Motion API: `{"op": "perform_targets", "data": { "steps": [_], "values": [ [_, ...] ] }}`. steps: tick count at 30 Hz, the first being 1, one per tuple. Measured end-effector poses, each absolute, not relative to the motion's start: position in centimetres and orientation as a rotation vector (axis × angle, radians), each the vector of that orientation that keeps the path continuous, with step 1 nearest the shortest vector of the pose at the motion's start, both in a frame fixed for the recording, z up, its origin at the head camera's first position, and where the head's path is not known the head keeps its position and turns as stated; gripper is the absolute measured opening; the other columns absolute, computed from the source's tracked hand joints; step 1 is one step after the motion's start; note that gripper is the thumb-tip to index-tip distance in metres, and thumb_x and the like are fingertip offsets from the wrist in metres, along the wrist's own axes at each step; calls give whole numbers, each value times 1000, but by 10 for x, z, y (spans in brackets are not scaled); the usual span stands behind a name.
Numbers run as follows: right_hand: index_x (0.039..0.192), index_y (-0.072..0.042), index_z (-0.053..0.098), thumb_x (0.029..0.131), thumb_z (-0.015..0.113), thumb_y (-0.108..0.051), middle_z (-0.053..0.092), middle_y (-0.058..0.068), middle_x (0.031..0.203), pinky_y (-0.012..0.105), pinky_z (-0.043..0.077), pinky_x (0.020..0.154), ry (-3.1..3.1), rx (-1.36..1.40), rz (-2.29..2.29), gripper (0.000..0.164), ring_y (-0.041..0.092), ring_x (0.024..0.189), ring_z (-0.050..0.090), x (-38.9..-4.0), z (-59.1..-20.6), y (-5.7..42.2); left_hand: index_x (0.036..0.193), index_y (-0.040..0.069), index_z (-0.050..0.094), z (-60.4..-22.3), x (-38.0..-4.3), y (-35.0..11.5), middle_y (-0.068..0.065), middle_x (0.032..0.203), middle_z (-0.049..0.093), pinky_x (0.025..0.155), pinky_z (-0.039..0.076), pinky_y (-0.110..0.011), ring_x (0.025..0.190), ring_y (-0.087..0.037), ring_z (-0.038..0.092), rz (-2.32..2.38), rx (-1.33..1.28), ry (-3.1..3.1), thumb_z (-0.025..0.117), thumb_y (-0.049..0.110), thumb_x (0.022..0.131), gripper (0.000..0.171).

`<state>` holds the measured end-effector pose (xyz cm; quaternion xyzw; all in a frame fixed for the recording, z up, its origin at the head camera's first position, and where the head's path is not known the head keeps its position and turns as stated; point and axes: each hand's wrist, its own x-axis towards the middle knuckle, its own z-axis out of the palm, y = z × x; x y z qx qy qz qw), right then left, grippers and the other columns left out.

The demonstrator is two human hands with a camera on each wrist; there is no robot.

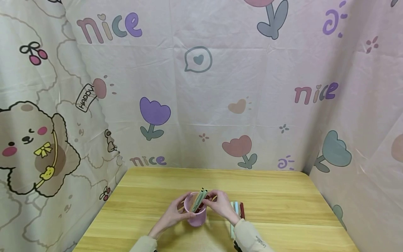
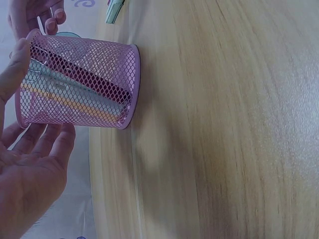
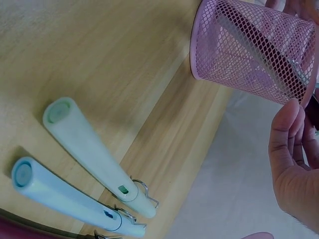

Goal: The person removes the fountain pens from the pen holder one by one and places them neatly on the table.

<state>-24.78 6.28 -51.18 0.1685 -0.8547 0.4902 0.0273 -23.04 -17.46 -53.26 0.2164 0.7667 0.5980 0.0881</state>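
Observation:
My left hand (image 1: 172, 214) grips a pink mesh pen cup (image 1: 197, 220) around its upper part, thumb on one side and fingers on the other. Inside the cup (image 2: 82, 82) several pens lean together: pale green pens (image 1: 200, 198), an orange-toned one and a dark red pen (image 2: 79, 72). At the rim, my right hand (image 1: 221, 204) pinches the upper end of the dark red pen (image 3: 312, 110); its fingertips are close against the mesh. The exact contact is partly hidden by the fingers.
Right of the cup, on the wooden table (image 1: 277, 203), lie a pale green pen (image 3: 92, 149), a light blue pen (image 3: 70, 196) and another dark red pen (image 1: 242, 210). My right forearm partly covers them. Printed cloth (image 1: 201, 91) hangs behind the table and at both sides.

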Motion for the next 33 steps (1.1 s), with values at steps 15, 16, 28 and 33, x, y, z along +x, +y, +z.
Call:
{"op": "perform_targets", "data": {
  "steps": [15,16,28,33],
  "values": [
    [91,-5,70,86,77,-22,71,6,86,15,54,57,-2593,504,1560,19,1,66,58,-243,-509,67,154,-9,24,-532,-230,-174,-36,158,28,118,35,-61,143,-56,34,1765,644,2291,79,12,85,91],
    [91,-4,70,86,77,-22,71,7,86,15,54,56,-2587,502,1568,19,0,65,58,-243,-509,67,154,-9,24,-533,-230,-174,-36,158,28,118,35,-61,143,-56,34,1762,642,2293,79,13,85,91],
    [98,0,68,89,76,-20,71,12,92,15,54,48,-2527,449,1751,24,6,61,61,-233,-497,72,155,-8,24,-535,-231,-174,-35,159,28,119,32,-62,144,-56,32,1759,620,2291,81,15,84,93],
    [98,0,68,89,75,-15,73,15,95,16,54,49,-2480,405,1824,19,12,63,64,-231,-495,73,155,-7,25,-535,-231,-174,-35,159,28,119,33,-62,144,-57,32,1761,621,2291,81,15,84,92]
  ]
}}
